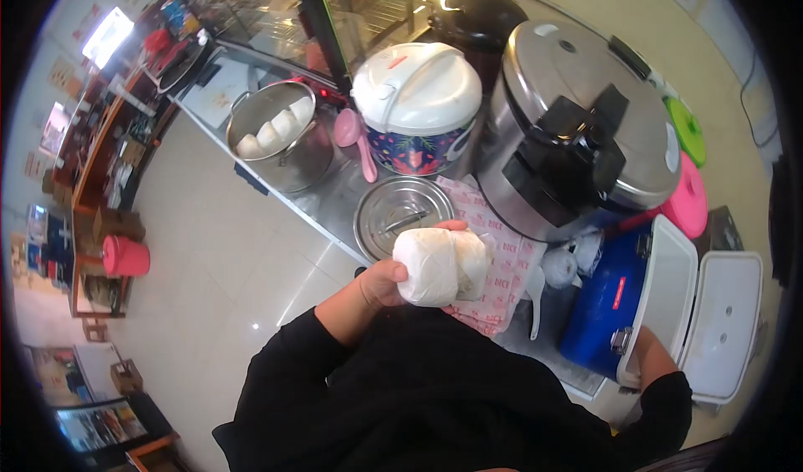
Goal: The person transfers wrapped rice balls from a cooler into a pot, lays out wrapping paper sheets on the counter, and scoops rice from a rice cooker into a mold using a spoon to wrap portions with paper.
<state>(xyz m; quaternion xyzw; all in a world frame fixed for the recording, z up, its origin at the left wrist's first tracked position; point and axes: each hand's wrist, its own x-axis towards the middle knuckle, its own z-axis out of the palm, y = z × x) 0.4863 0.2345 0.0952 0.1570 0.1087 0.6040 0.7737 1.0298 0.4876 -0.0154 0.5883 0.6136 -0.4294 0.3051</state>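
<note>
My left hand is closed around white paper-wrapped packets, at least two side by side, held above the counter in front of my body. Its thumb lies on the near packet and fingertips show at the far edge. On the right stands a blue cooler box with its white lid swung back. My right hand reaches over the rim into the cooler; its fingers are hidden inside. Pink-printed wrapping paper lies on the counter under and beside the packets, with a round metal pot lid behind them.
A steel pot holds several white wrapped packets. A patterned rice cooker, a pink ladle and a large steel rice cooker line the counter. A white spatula lies near the cooler. Behind is a glass display case.
</note>
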